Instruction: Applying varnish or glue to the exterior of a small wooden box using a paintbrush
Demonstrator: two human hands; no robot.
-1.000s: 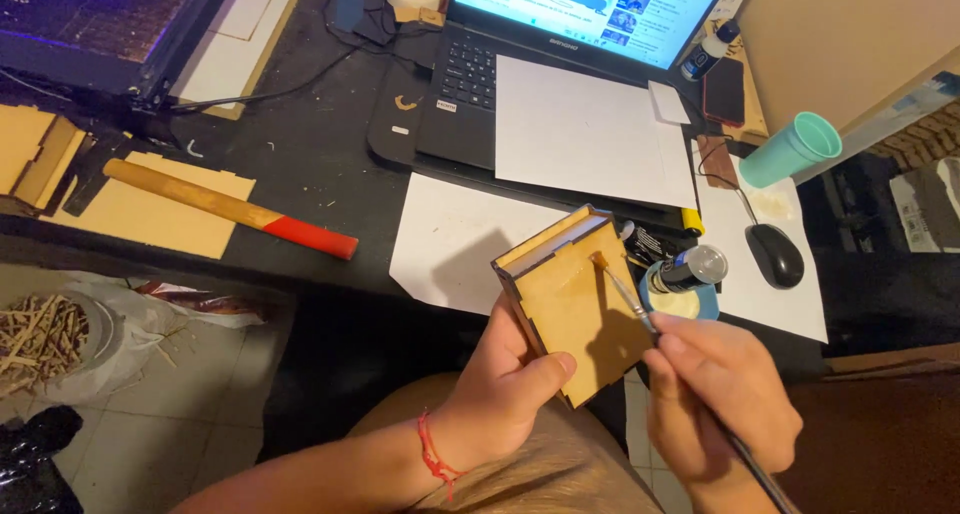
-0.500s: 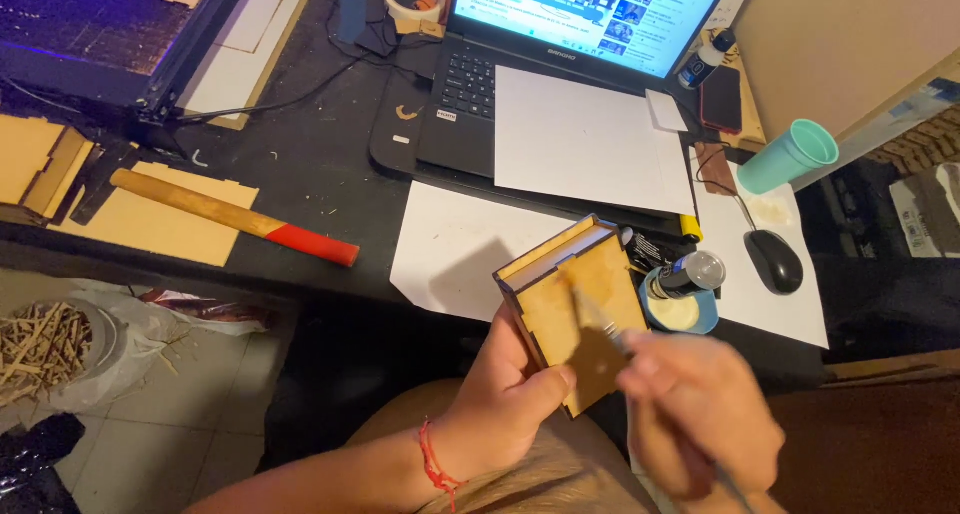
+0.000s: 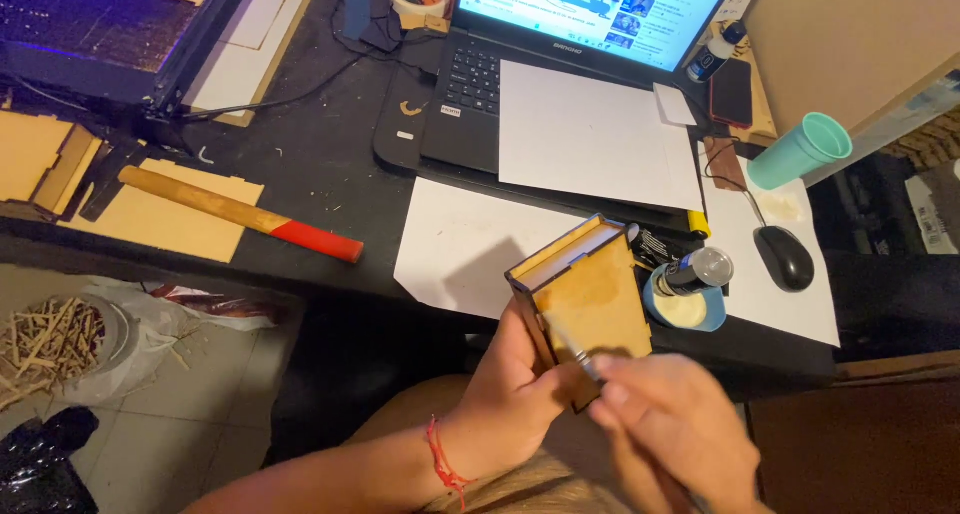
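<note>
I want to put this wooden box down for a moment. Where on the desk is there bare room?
The white sheet just beyond the wooden box, between the hammer's red handle and the blue dish, is bare. The dark desktop left of the laptop is mostly free. Around the mouse it is crowded.

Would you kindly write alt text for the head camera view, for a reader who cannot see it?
Seen from above, a person's left hand holds a small wooden box over their lap while the right hand works a thin brush across its flat face. Beyond lies a dark desk with an open laptop, white paper sheets, a red-tipped wooden handle, a mouse and a teal cup.
</note>
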